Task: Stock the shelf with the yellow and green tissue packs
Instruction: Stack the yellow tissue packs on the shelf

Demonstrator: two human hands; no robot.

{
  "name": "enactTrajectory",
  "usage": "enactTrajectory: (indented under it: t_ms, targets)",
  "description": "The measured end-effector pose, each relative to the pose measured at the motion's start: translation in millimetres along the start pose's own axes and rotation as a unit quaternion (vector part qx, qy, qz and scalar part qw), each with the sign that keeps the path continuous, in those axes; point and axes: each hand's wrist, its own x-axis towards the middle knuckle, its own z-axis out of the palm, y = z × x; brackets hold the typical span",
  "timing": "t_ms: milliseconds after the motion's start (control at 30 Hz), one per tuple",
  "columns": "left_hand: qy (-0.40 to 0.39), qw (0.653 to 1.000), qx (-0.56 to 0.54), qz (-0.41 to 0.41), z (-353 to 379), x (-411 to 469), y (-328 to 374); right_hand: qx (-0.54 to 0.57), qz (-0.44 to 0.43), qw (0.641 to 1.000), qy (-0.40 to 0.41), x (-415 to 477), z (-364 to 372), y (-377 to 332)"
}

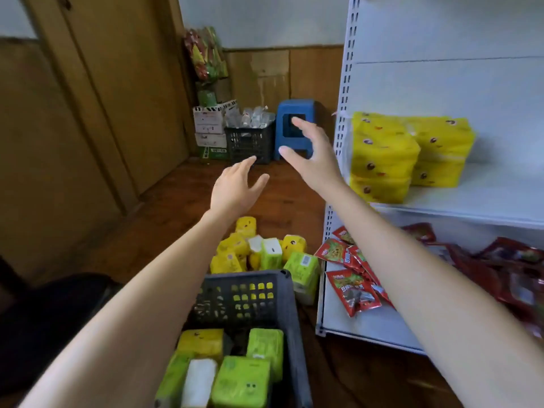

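Note:
Both my arms reach forward with nothing in the hands. My left hand (235, 188) hovers open above the floor, fingers straight. My right hand (310, 151) is open too, held just left of the white shelf (477, 198). Yellow tissue packs (406, 156) stand stacked in two piles at the left end of the middle shelf board. Below my arms a dark plastic crate (290, 301) holds yellow and green tissue packs (238, 369). More yellow and green packs (265, 253) lie loose on the wooden floor beyond the crate.
Red snack packets (353, 278) lie on the lower shelf board. A blue plastic stool (295, 128), a black crate of bottles (250, 139) and stacked cardboard boxes (209, 128) stand against the far wall. A wooden door (117, 92) is at the left.

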Motion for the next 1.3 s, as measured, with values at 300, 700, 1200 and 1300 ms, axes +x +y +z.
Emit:
enactTrajectory:
  t_ms: [300,700,1200,1300]
  targets:
    - [-0.078,0.972,0.057,-0.214,-3,-132,-181,0.075,0.173,0.955,-0.23,-162,181,41]
    - [-0.258,0.945,0.042,-0.198,36,-189,-244,-0.044,0.269,0.868,-0.415,-235,228,107]
    - [-0.324,0.927,0.041,-0.185,88,-203,-269,-0.077,0.354,0.822,-0.44,-253,287,176]
    - [-0.307,0.932,0.03,-0.19,90,-200,-271,-0.085,0.38,0.818,-0.423,-258,292,182]
